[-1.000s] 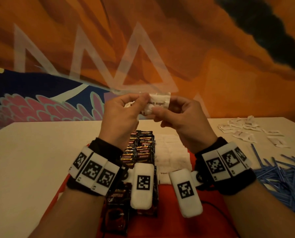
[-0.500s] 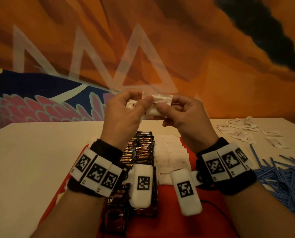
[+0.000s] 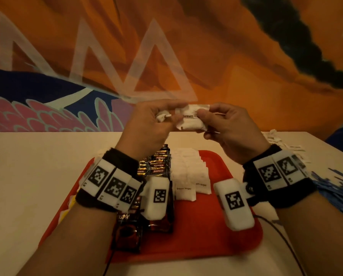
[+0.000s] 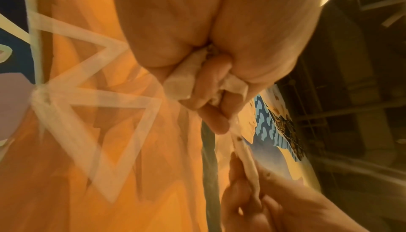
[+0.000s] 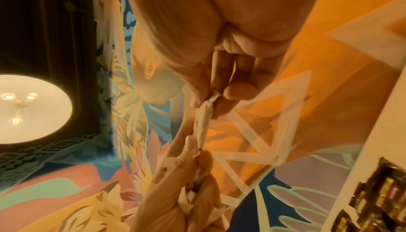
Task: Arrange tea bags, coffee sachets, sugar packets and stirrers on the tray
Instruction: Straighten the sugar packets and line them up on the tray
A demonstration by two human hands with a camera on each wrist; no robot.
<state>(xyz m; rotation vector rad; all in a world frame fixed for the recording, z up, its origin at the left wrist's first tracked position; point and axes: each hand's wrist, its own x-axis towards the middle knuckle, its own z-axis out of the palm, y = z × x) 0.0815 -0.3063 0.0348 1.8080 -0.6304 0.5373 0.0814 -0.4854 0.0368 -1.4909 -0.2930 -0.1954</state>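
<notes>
Both hands are raised above the red tray [image 3: 216, 242]. My left hand [image 3: 156, 124] clutches a bunch of white sugar packets [image 3: 162, 118] in its curled fingers [image 4: 211, 86]. My right hand [image 3: 222, 124] pinches one white brown-sugar packet [image 3: 192, 121] by its right end, thumb in front; the left fingers touch its other end. That packet shows edge-on in the right wrist view [image 5: 203, 122] and the left wrist view [image 4: 246, 159]. On the tray lie rows of dark coffee sachets [image 3: 158, 164] and white sugar packets [image 3: 188, 172].
The tray sits on a pale table [image 3: 27, 176]. Blue stirrers [image 3: 334, 188] are heaped at the right, loose white packets [image 3: 286, 146] lie at the back right. A painted orange wall stands behind. Cables run from the wrist units over the tray's front.
The hands have drawn slightly apart, the right hand moving right with the brown-sugar packet, whose printed face now shows more fully. Both stay raised over the tray.
</notes>
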